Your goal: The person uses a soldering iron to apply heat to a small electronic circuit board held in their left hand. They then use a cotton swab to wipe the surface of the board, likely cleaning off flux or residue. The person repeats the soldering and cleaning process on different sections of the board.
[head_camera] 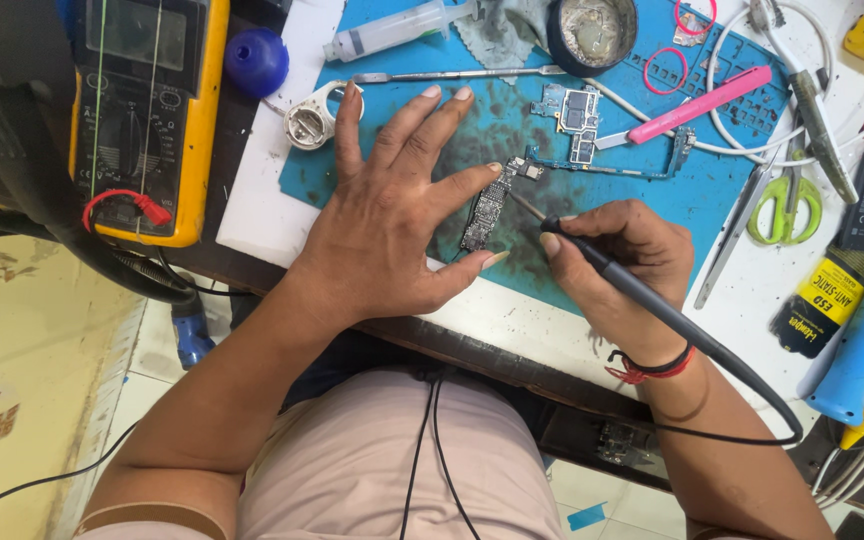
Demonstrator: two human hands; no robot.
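Left hand point(392, 215), fingers spread flat on the blue work mat point(712, 190), pins a narrow circuit board point(487, 210) between index finger and thumb. Right hand point(622, 260) is closed, pen-fashion, round a black soldering iron point(602, 262) whose tip meets the board's upper right edge; its cable trails off to the right. A second, larger board point(577, 125) lies just beyond on the mat, beside a pink tool point(697, 105). A yellow multimeter point(147, 110) stands far left; green-handled scissors point(782, 205) lie right.
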